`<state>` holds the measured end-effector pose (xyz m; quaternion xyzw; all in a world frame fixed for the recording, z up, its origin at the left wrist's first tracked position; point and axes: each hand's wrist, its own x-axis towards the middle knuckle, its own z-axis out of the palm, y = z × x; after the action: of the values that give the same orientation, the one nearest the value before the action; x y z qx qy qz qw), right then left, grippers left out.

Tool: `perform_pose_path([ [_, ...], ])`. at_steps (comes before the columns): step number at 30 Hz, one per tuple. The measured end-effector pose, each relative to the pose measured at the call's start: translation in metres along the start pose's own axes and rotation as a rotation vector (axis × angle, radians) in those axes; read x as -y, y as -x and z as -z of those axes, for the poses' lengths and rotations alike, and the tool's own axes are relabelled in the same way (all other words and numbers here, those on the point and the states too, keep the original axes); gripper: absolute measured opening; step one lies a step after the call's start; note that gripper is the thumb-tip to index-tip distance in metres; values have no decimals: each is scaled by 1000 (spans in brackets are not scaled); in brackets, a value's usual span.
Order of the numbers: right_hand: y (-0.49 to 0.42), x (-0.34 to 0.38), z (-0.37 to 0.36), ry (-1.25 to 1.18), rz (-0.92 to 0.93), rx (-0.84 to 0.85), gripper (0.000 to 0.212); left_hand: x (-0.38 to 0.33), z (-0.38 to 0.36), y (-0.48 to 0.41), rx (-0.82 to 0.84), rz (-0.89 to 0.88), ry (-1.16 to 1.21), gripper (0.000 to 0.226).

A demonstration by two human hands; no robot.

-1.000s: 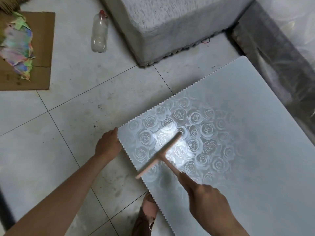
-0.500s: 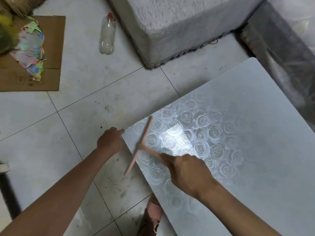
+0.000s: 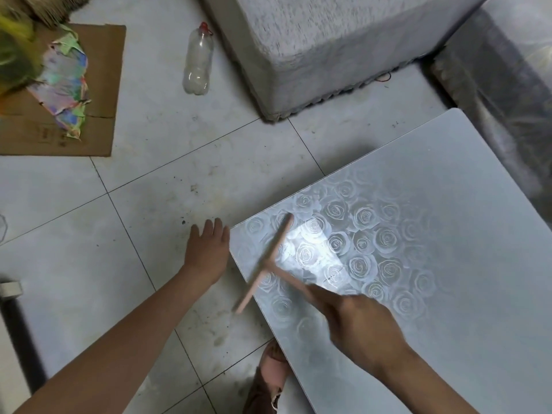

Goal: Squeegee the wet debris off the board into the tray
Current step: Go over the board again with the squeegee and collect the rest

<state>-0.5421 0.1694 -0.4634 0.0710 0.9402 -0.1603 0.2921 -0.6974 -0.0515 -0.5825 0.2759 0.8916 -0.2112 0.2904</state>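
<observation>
A pale grey board (image 3: 433, 234) printed with roses lies over the tiled floor, its near-left corner towards me. My right hand (image 3: 363, 328) grips the handle of a pink T-shaped squeegee (image 3: 265, 264). Its blade lies slantwise across the board's left edge, the lower end hanging out past the edge. My left hand (image 3: 207, 251) is held flat with fingers straight, just left of the board's corner, beside the edge. No tray shows in this view.
On the floor at the back left lies brown cardboard (image 3: 101, 94) with crumpled coloured paper (image 3: 64, 82), and a clear plastic bottle (image 3: 198, 62) beside it. A grey block (image 3: 313, 46) stands behind the board. A foot (image 3: 268, 380) shows under the board's near edge.
The squeegee swept left across the board to its left edge, then eased back slightly. My left hand went from curled at the board's corner to flat and spread beside it.
</observation>
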Motion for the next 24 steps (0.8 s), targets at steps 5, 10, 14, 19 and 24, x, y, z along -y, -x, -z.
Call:
perform_pose_path([
  [5,70,-33,-6,70,-291,28,58,-15,-4,8,-39,-51,2,71],
  [10,59,-13,19,72,-231,-17,58,-30,-4,15,-206,-149,-50,64],
  [14,0,15,24,35,-114,-167,31,-40,-3,13,-68,-114,-34,66],
  [19,41,-9,-14,-11,-296,-70,40,-43,1,10,-13,-112,-38,66],
  [24,107,-46,-16,72,-515,-26,38,-44,0,12,55,-97,-91,63],
])
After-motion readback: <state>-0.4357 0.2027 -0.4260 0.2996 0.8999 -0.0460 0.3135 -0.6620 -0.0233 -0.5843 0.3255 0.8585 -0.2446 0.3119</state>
